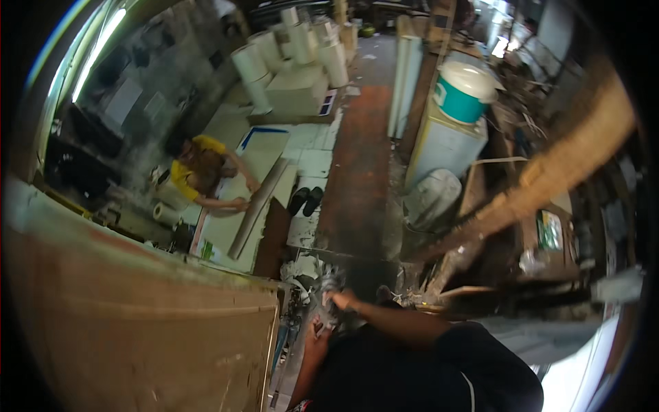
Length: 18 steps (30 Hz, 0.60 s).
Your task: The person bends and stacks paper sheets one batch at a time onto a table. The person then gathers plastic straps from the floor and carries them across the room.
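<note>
My right hand (341,299) reaches in from the right, its fingers closed round a small grey, blurred thing (331,282) whose kind I cannot make out. Just below it, my left hand (318,332) is curled close to the lower part of the same grey area. What the left fingers grip is too small and smeared to name. Whitish crumpled material (302,266) lies on the floor just beyond and to the left of my hands.
A wooden panel (151,323) stands at near left; a thick wooden beam (535,178) slants across the right. Beyond, a person in yellow (199,168) works at a low board (264,147). Dark slippers (306,199), white rolls (302,44) and a teal-and-white cooler (465,93) stand farther off.
</note>
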Available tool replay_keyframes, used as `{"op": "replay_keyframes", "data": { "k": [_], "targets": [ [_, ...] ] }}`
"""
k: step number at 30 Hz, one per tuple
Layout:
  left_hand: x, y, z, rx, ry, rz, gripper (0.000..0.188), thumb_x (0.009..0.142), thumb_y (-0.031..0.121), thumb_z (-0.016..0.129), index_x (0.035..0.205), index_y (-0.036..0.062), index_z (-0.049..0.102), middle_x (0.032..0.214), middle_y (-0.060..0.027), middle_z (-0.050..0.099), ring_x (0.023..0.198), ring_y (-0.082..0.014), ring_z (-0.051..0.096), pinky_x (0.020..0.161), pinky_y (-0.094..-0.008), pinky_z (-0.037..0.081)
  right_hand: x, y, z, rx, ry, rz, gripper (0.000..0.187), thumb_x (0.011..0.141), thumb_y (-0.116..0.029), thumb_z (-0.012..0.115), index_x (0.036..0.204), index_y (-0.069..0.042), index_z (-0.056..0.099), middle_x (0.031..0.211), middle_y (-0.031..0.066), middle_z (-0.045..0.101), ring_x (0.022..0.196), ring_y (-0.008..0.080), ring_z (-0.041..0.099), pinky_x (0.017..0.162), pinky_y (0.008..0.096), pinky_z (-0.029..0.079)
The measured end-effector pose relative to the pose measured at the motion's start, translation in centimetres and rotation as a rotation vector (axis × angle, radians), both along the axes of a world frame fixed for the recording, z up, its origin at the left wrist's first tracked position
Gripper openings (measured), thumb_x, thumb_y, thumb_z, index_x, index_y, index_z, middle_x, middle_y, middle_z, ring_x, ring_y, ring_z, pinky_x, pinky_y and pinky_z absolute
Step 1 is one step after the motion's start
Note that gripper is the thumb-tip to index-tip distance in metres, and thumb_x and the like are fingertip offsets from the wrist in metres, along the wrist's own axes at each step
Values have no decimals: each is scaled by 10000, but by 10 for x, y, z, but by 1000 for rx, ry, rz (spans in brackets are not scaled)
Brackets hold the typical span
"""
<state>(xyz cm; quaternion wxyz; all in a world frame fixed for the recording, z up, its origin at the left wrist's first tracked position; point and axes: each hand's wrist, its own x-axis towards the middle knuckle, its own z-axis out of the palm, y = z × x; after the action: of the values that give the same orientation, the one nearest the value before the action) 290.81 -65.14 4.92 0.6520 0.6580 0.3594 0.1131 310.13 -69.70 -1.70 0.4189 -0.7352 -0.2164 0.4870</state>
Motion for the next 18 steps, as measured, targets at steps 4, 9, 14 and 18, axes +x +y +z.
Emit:
{"op": "replay_keyframes", "data": {
  "k": [4,9,14,18],
  "targets": [
    [119,25,54,-191,29,356,888,840,345,731,1468,-34,229,1461,-222,341,1270,-289,439,1004,-389,414,116,31,25,-92,14,156,511,787,-496,660,971,-21,696,990,168,694,852,252,662,758,381,513],
    [226,92,28,-299,-75,679,810,763,313,805,1345,-54,378,1273,-179,504,1106,-229,542,913,-336,452,176,82,65,389,-158,509,506,755,-347,700,1065,35,583,844,252,666,781,367,672,691,421,517],
    [356,169,44,-440,-349,803,431,759,49,745,1139,-2,548,987,-100,638,822,-201,640,727,-308,535,282,148,71,167,-213,529,505,764,-312,700,1119,25,575,870,226,674,766,332,675,685,416,518],
    [476,241,57,-586,-433,692,525,689,13,765,1162,2,539,1008,-101,636,879,-204,635,772,-333,538,408,200,103,-141,463,401,335,801,-302,708,987,-29,653,809,73,666,654,149,619,595,277,502]
  ]
}}
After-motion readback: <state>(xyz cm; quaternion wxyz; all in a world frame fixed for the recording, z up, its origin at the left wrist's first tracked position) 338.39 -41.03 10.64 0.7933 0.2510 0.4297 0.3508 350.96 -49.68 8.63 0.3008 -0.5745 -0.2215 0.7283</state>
